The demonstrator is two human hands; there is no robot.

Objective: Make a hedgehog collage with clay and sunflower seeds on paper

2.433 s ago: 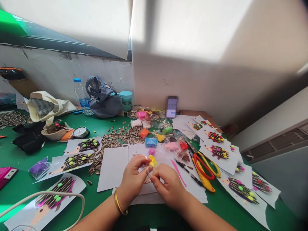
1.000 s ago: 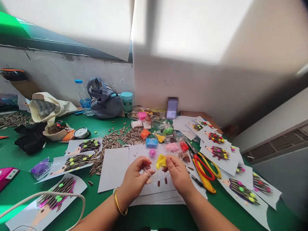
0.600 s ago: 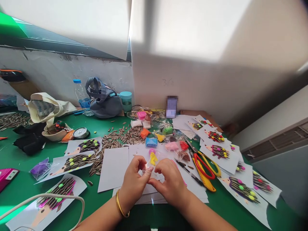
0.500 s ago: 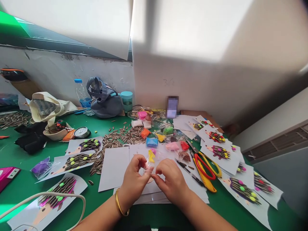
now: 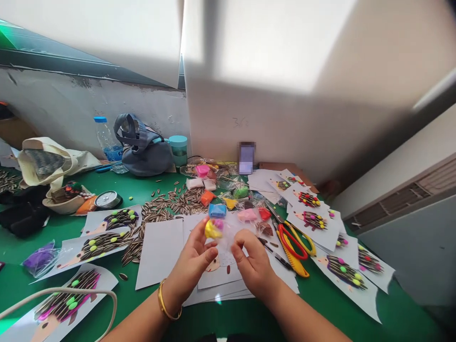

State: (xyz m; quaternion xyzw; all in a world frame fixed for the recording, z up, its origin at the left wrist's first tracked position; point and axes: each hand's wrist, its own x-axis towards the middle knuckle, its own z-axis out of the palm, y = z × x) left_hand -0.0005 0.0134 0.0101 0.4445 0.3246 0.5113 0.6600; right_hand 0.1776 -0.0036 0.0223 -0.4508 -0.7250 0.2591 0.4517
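My left hand (image 5: 194, 259) holds a clear plastic bag with a yellow lump of modelling clay (image 5: 213, 230) and some pink clay, blurred by motion. The thumb lies across below it. On the bag's other side, my right hand (image 5: 251, 261) is curled closed, its fingertips by the clear plastic; its grip is partly hidden. Beneath both hands lies a sheet of white paper with a partly made hedgehog picture (image 5: 213, 265), showing a peach face and a small brown foot. A blue clay packet (image 5: 217, 210) lies just beyond.
Sunflower seeds (image 5: 158, 209) are heaped to the left. Orange-red and yellow scissors (image 5: 294, 240), a yellow cutter and pens lie at right. Finished hedgehog pictures (image 5: 344, 273) flank both sides. A phone (image 5: 247, 158) leans on the wall; a white cable (image 5: 60, 289) loops at lower left.
My hands have drawn slightly apart, and the bag with the yellow clay has tipped toward my left hand. The hedgehog picture beneath shows more. The whole view has swung a little to the right.
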